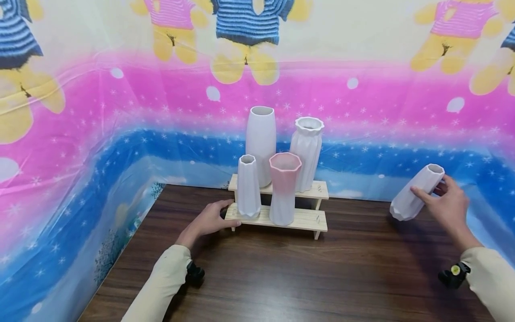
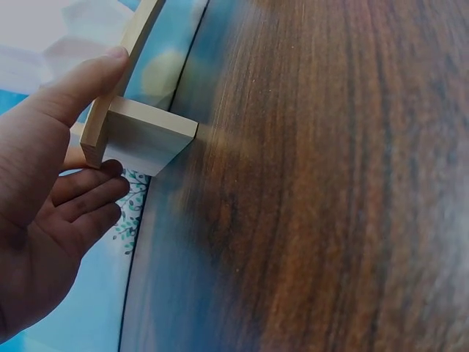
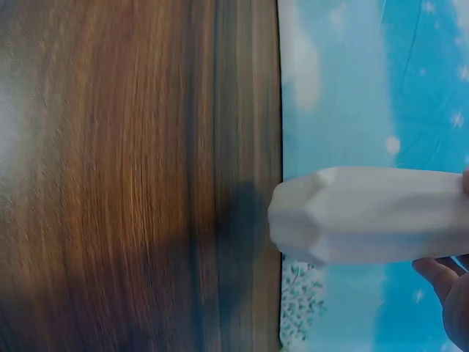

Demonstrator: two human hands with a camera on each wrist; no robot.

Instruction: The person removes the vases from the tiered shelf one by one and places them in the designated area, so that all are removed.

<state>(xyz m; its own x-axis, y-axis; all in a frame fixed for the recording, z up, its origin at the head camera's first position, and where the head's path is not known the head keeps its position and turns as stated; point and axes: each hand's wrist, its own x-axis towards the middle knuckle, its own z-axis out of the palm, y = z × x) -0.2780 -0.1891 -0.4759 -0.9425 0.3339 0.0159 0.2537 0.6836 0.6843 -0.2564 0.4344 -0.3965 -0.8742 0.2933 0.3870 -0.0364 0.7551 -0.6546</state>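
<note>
My right hand (image 1: 448, 205) grips a white faceted vase (image 1: 416, 192) near its mouth, thumb in front and fingers behind. That vase leans, mouth to the upper right, over the table's right side; the right wrist view shows its base and the fingertips (image 3: 436, 277) below its neck. At the left end of a two-step wooden stand (image 1: 311, 219), my left hand (image 1: 209, 218) pinches the lower shelf, with the thumb along the plank's edge in the left wrist view. A slim white vase (image 1: 248, 188) and a pink-and-white vase (image 1: 284, 190) stand upright on this shelf.
A tall smooth white vase (image 1: 260, 138) and a white vase with a ruffled rim (image 1: 307, 154) occupy the stand's upper step. The dark wooden table (image 1: 281, 277) ends against a printed cloth (image 1: 342, 98) behind and at the left.
</note>
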